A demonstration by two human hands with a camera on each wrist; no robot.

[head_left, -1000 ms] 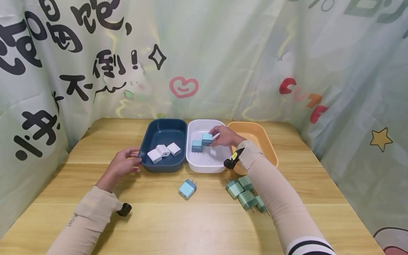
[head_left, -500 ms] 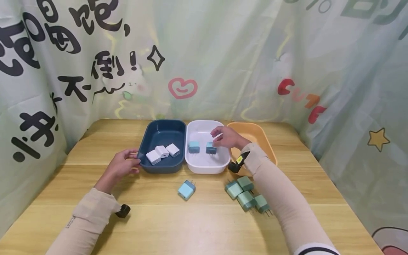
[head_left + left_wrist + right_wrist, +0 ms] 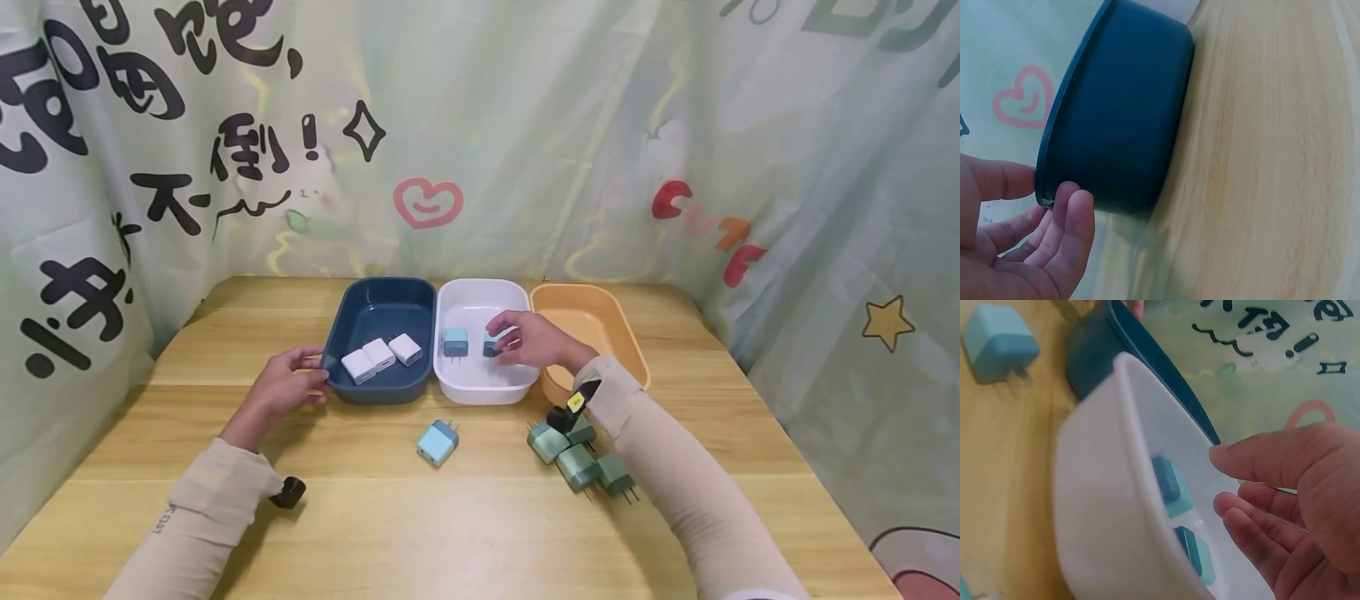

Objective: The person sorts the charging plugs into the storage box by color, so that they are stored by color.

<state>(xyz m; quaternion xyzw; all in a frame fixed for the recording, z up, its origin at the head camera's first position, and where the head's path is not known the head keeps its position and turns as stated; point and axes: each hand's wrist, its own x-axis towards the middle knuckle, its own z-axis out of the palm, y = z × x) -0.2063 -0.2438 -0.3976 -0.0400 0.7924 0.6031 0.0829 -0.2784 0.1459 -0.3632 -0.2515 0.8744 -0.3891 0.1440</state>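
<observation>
Blue plugs [image 3: 455, 339] x2 in white tray [image 3: 487, 388], w/ small gap btwn, plus a third blue plug [image 3: 438, 442] on tabletop [image 3: 450, 542]. R hand [image 3: 528, 339] over white tray w/ fingers [image 3: 1257, 534] parted, L hand [image 3: 285, 385] w/ fingers relaxed, touching navy tray [image 3: 386, 390] rim. Also white plugs [image 3: 378, 354] x3 in navy tray, green plugs [image 3: 577, 468] x4 on tabletop, nr orange tray [image 3: 588, 302].
</observation>
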